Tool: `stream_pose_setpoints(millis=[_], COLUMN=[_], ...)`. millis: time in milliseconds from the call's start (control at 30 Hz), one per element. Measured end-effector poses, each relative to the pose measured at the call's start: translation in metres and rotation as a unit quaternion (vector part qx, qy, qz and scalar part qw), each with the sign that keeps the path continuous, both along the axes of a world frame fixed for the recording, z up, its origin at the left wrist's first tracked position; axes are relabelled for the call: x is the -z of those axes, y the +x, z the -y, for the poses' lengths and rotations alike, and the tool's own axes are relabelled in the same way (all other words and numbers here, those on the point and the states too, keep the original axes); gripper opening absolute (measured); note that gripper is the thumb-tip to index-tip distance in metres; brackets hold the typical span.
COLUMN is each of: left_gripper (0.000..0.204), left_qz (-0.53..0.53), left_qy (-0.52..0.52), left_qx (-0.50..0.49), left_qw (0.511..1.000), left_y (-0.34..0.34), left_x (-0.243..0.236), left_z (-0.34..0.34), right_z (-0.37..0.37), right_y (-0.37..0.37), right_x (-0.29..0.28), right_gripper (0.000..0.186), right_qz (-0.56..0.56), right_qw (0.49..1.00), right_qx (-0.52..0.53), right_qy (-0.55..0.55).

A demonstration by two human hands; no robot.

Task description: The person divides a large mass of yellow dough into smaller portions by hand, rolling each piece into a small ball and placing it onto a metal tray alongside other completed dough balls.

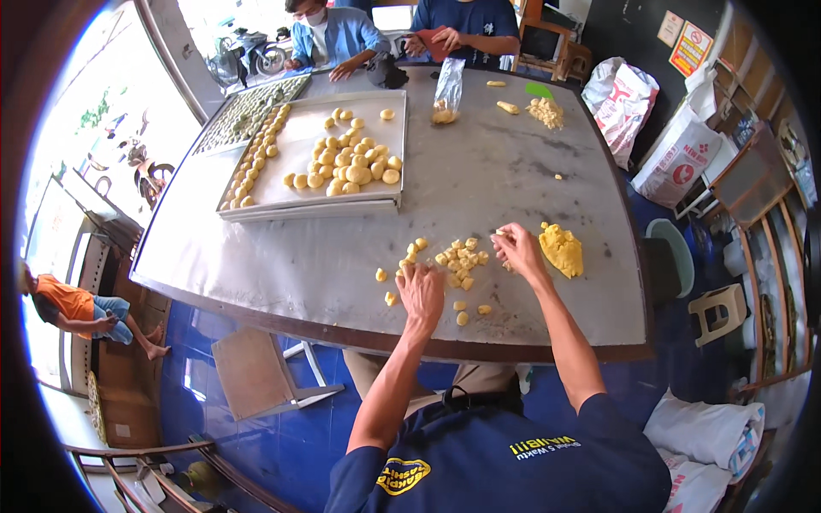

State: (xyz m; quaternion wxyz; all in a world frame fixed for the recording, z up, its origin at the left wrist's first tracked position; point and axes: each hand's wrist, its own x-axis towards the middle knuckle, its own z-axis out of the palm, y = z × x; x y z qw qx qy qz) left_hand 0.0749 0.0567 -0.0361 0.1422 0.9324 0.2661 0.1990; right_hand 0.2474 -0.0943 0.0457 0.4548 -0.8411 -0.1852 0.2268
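Small pieces of pale yellow dough [462, 259] lie scattered on the metal-topped table in front of me. Over the left part of them my left hand [421, 295] rests palm down, its fingers stretched and slightly apart; what lies beneath the palm is hidden. My right hand [520, 250] is raised a little to the right of the pieces, its fingertips pinched together on a small bit of dough [499, 232]. Beside that hand sits a larger lump of deeper yellow dough [561, 251]. A few loose pieces [462, 318] lie near the table's front edge.
A metal tray [316, 205] of round dough balls stands on the table at the left, next to another tray [248, 111] of greenish pieces. Across the table, two people work; one holds a red item [434, 44]. A plastic bag [449, 85] and crumbly dough [546, 113] lie at the far side.
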Motion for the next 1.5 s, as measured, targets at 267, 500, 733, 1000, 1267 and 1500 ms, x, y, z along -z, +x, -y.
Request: stream_pose_setpoints(millis=[267, 500, 733, 1000, 1267, 1500], left_gripper=[0.01, 0.026, 0.03, 0.038, 0.041, 0.043], left_qz=[0.22, 0.212, 0.159, 0.229, 0.141, 0.11], left_qy=[-0.178, -0.404, -0.512, -0.585, -0.56, -0.601], left_qx=[0.085, 0.021, 0.087, 0.179, 0.157, 0.162], left_qw=[0.955, 0.89, 0.84, 0.757, 0.801, 0.775], left_y=[0.01, 0.007, 0.02, 0.04, 0.038, 0.08], left_x=[-0.015, -0.028, -0.012, -0.006, -0.041, -0.052], left_z=[0.018, -0.001, -0.011, 0.002, -0.005, -0.004], right_z=[-0.012, -0.013, -0.006, 0.02, 0.021, 0.038], right_y=[0.028, 0.022, 0.019, 0.042, 0.041, 0.056], right_x=[0.059, 0.046, 0.03, 0.05, 0.045, 0.023], right_gripper=[0.046, 0.042, 0.019, 0.037, 0.012, 0.011], right_qz=[0.417, 0.356, 0.232, 0.01, -0.044, -0.069], right_qw=[0.885, 0.916, 0.954, 0.969, 0.95, 0.987], right_qx=[-0.207, -0.173, -0.093, -0.107, -0.134, -0.139], right_qy=[-0.012, -0.068, 0.167, 0.224, 0.279, 0.033])
